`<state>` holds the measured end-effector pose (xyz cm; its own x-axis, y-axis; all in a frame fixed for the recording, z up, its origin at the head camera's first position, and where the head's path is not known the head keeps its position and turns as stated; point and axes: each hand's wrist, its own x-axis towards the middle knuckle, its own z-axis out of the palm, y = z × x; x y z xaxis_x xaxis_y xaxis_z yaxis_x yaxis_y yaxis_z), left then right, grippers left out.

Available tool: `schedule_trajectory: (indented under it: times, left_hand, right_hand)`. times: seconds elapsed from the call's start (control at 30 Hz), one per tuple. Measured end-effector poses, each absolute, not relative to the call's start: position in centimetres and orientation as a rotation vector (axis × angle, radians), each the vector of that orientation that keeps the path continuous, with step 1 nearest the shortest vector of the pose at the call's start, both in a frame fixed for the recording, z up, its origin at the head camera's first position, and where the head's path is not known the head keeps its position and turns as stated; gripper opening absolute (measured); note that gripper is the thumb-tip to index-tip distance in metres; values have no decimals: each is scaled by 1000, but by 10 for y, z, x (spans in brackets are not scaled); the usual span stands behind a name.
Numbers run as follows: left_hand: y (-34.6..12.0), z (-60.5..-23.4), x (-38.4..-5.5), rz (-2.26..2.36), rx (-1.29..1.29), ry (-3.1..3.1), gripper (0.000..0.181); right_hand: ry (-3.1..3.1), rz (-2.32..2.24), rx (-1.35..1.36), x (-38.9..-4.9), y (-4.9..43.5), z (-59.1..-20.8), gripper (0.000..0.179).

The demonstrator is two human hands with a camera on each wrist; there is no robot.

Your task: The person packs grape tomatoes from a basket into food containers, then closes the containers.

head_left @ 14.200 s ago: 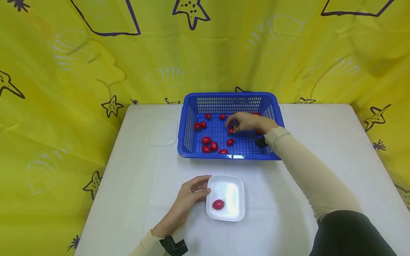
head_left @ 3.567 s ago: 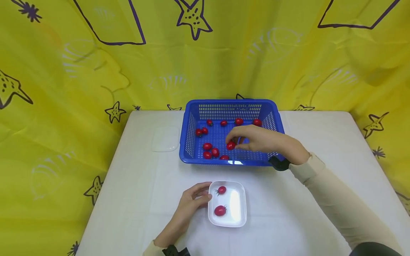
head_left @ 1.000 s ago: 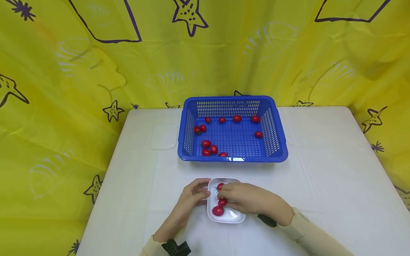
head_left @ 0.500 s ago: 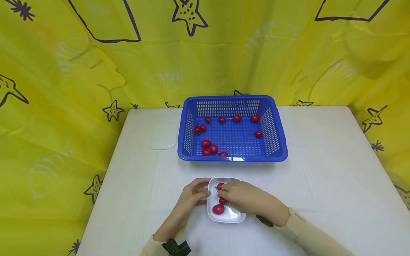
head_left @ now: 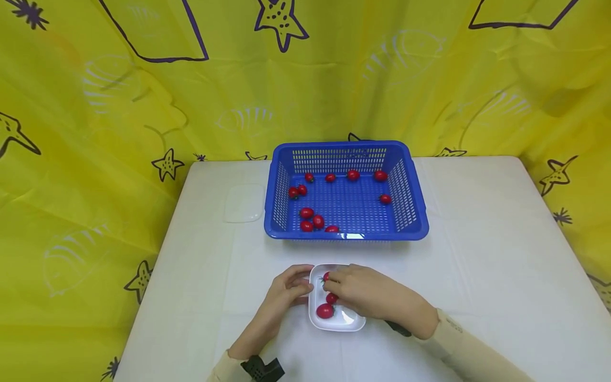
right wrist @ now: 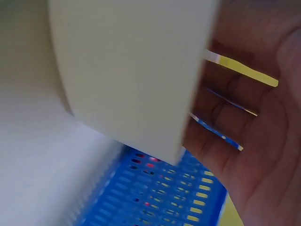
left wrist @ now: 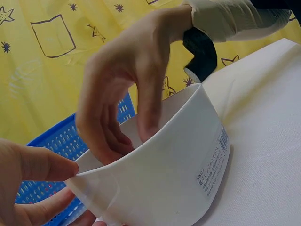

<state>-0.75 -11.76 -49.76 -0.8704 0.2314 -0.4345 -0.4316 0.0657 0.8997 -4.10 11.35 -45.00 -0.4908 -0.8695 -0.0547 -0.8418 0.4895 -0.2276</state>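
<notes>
A small white plastic container (head_left: 350, 322) stands on the table. My left hand (head_left: 279, 301) grips its left corner; in the left wrist view the thumb (left wrist: 51, 163) tip lies on the rim, fingers along the outside. My right hand (head_left: 369, 292) reaches down into the container with curled fingers, holding a cherry tomato (head_left: 331, 298) that shows partly beneath them. The fingertips are hidden behind the container wall (left wrist: 155, 183) in the left wrist view. A larger cherry tomato (head_left: 325, 311) lies just in front, and another (head_left: 326, 276) near the back, partly covered by the right hand.
A blue mesh basket (head_left: 418, 207) with several cherry tomatoes scattered on its floor stands behind the container. To its left a clear lid (head_left: 244, 203) lies on the white-covered table (head_left: 482, 239). A yellow patterned curtain (head_left: 329, 101) hangs at the back and sides.
Since 3.6 seconds ago, my right hand has brought a cherry tomato from the basket into the container. It has barely shifted there over the last second. My left hand stays at the container.
</notes>
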Motion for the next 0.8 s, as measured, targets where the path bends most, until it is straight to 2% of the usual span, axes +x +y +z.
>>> schedule_trajectory:
  times: [0.4,0.8]
  left_hand:
    - [-117,-496,-7,1848,-213,1878,50]
    - [-117,-495,-6,1849,-215,1893,49]
  right_hand:
    - [2511,-402,-1434,-62,126,-400,33]
    - [2489,-585,-1377,-116,141,-359,38]
